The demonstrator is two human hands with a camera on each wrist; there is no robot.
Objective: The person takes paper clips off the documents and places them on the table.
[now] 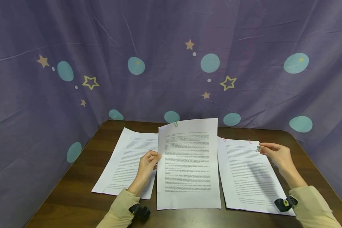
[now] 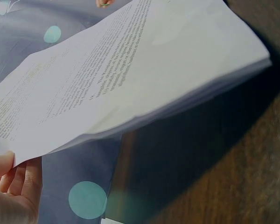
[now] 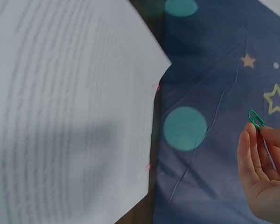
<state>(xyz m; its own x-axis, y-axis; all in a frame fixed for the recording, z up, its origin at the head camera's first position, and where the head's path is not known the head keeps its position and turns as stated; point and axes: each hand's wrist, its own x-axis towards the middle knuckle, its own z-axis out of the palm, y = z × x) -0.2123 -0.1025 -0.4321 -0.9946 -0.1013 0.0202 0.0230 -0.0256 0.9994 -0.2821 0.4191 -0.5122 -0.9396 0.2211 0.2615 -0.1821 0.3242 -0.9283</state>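
Observation:
My left hand (image 1: 147, 163) pinches the left edge of a printed paper stack (image 1: 189, 164), raised in the middle with its printed face toward me. In the left wrist view the thumb lies on the front and the fingers are behind the sheets. One green paper clip (image 1: 175, 124) sits on the stack's top edge, near its left corner. My right hand (image 1: 278, 155) is above the right-hand papers, apart from the raised stack. Between its thumb and fingertips it holds another green paper clip (image 3: 255, 119), whose looped end sticks out.
On the right lies a printed stack (image 1: 250, 177) with two pink paper clips (image 1: 250, 141) along its top edge. Another printed stack (image 1: 128, 161) lies on the left, partly behind my left hand. Both rest on a brown wooden table (image 1: 71, 183); a patterned purple curtain (image 1: 159, 28) hangs behind.

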